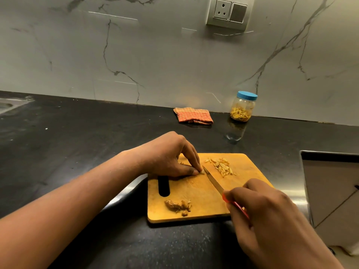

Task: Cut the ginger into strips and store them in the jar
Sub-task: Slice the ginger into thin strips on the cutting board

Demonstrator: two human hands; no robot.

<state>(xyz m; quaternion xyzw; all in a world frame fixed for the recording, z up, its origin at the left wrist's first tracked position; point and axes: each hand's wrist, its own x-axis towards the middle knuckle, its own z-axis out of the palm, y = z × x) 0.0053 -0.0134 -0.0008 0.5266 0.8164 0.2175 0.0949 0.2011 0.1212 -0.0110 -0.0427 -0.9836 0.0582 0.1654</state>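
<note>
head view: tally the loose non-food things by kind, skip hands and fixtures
cutting board: 1
knife: 1
jar: 1
cloth: 1
total: 4

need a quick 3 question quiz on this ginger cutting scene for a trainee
1. True or false: the jar has its blue lid on.
2. Which hand grips the knife? A) left B) right
3. Fill in: the cut strips lie on the ____.

Key:
1. True.
2. B. The right hand grips it, while the left hand pinches a ginger piece at the blade tip.
3. Cutting board.
</note>
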